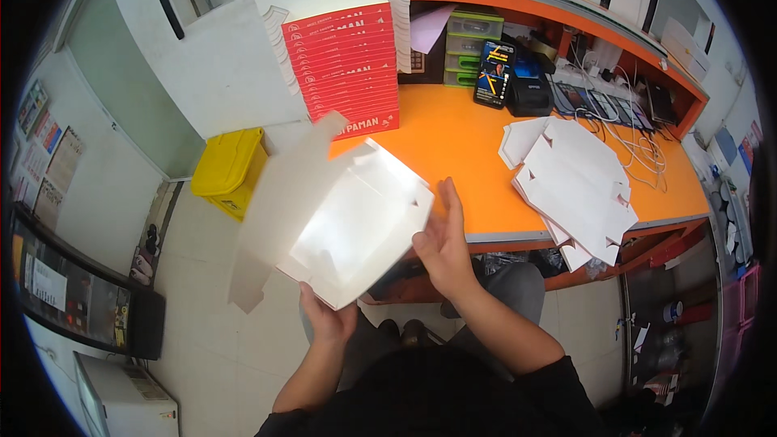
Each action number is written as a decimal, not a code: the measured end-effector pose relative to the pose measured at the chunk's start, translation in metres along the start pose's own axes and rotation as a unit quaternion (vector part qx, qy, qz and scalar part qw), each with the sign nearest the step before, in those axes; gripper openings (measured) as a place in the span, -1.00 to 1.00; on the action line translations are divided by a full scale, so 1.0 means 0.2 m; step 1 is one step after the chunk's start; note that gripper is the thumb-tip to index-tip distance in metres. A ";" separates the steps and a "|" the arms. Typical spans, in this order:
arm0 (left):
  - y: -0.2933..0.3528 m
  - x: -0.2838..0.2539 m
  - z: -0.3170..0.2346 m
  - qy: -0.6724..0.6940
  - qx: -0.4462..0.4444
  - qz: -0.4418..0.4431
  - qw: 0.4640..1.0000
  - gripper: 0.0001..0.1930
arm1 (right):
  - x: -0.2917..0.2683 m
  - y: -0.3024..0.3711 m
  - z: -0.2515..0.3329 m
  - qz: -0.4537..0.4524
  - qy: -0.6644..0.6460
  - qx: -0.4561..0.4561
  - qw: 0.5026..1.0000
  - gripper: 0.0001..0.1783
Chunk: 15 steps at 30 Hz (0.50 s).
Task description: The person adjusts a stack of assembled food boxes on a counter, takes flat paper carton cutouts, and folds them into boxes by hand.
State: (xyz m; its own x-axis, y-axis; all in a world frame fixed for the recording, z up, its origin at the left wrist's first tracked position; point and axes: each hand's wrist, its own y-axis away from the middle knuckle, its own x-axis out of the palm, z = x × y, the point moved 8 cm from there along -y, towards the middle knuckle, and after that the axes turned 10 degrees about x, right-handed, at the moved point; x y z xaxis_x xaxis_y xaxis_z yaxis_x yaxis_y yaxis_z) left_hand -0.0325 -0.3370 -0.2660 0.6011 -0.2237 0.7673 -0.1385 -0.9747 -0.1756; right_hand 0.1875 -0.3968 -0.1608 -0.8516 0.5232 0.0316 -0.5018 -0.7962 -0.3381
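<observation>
A white folded cardboard box point(352, 222) is held tilted over my lap, its inside facing up. Its large lid flap point(279, 202) hangs off the left side, smeared by motion. My left hand point(330, 317) grips the box's near corner, thumb on top and the other fingers hidden underneath. At the right wall is my right hand point(443, 247), thumb against the box edge and fingers stretched upward and apart. Beyond the box, a tall stack of red-sided boxes point(348, 73) with raised white lids stands on the orange desk point(465, 186).
Flat white box blanks point(575, 182) are piled on the desk's right side. Behind them are a phone point(494, 73), a black device point(530, 89), green drawers point(473, 40) and tangled white cables point(643, 150). A yellow bin point(229, 166) stands on the floor at left.
</observation>
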 end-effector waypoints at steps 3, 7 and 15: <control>0.11 0.00 0.08 -0.029 -0.038 0.060 0.997 -0.28 | 0.02 0.00 -0.04 0.060 -0.204 0.104 0.971 -0.10; 0.20 -0.14 0.21 -0.105 -0.096 0.014 0.990 -0.19 | -0.01 0.02 -0.02 -0.002 -0.203 0.136 0.970 -0.30; 0.54 -0.27 0.28 -0.330 -0.390 0.233 0.828 -0.47 | -0.09 0.16 0.00 -0.021 -0.071 0.097 0.993 -0.67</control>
State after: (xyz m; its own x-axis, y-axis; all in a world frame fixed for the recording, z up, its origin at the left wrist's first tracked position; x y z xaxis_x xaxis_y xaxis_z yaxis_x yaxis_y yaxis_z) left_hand -0.0356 -0.4307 -0.3615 0.6024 -0.7779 0.1787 -0.7877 -0.5432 0.2908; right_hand 0.1863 -0.4318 -0.1724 -0.8358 0.5195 0.1779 -0.5446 -0.8256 -0.1475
